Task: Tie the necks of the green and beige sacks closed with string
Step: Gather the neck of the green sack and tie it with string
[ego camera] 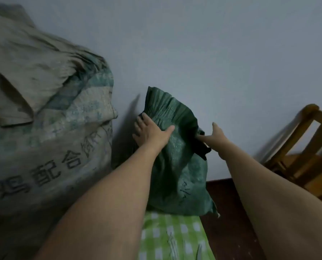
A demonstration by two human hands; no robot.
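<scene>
- A plain pale blue-grey wall (212, 53) fills the background; below it runs a strip of dark reddish-brown floor (227, 203)
- A wooden chair (306, 147) with square yellowish rails stands at the right, near the wall
- A green-and-white checked cloth (171, 235) lies in the foreground, and the bottom of the green sack rests at its far edge
- The green sack (179, 166) leans against the wall between the beige sack and the chair; it is woven plastic with a slight sheen, and its neck is pleated and folded over to the right
- The beige sack (44, 119) bulges large at the left, coarse woven cloth with faded teal patches and dark printed characters, its top crumpled in loose folds
- The left hand (150, 132) lies flat on the green sack's upper left, thumb spread wide
- The right hand (215, 136) reaches with straight fingers to touch the dark fold of the neck, thumb raised
</scene>
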